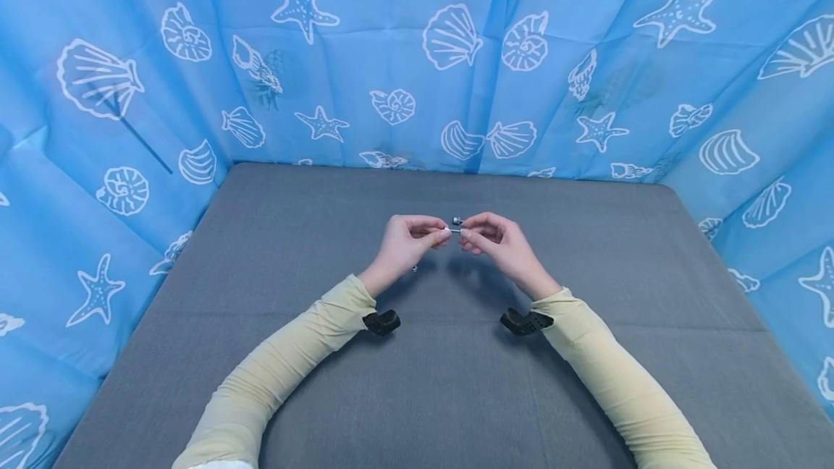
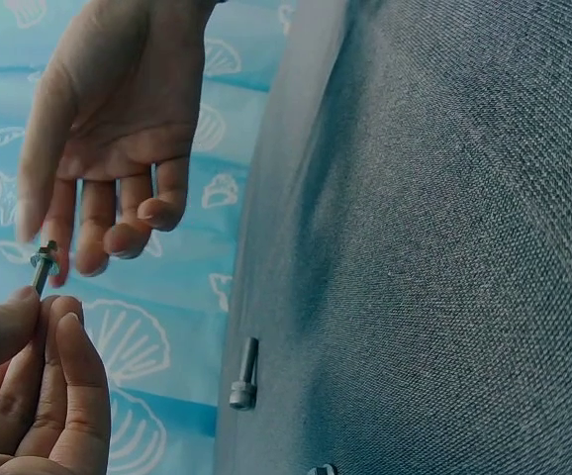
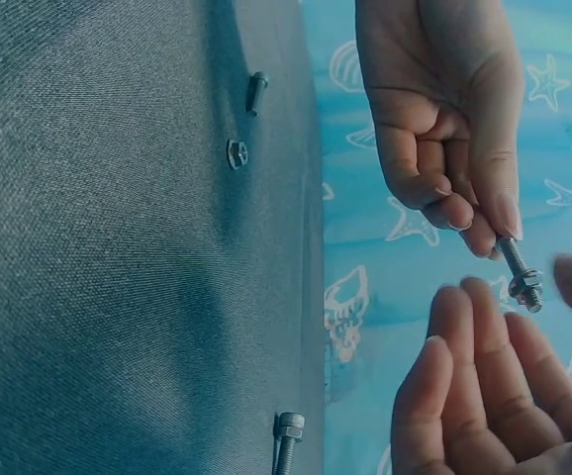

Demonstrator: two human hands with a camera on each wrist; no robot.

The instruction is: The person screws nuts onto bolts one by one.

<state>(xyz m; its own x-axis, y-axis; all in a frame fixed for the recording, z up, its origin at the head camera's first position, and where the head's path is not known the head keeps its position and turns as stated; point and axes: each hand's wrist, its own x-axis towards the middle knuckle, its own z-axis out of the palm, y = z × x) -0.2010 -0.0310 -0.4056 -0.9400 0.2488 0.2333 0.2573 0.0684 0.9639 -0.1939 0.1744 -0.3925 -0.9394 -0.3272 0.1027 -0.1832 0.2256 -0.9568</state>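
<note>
My left hand (image 1: 417, 239) pinches a small metal bolt (image 3: 514, 257) between thumb and fingertips. A flanged nut (image 3: 525, 284) sits on the bolt near its free end. Facing it, my right hand (image 1: 500, 243) holds its thumb and fingers apart around the nut; in the right wrist view a gap shows between them and the nut. In the left wrist view, the right hand's other fingers (image 2: 98, 223) hang loosely bent. The end of the bolt inside the left fingertips is hidden.
On the grey cloth-covered table (image 1: 449, 382) lie a second bolt (image 2: 245, 376), a loose flanged nut (image 3: 237, 153) and another bolt (image 3: 287, 435) beyond the right hand. A blue curtain (image 1: 404, 56) with white shells and starfish hangs around the table's back and sides.
</note>
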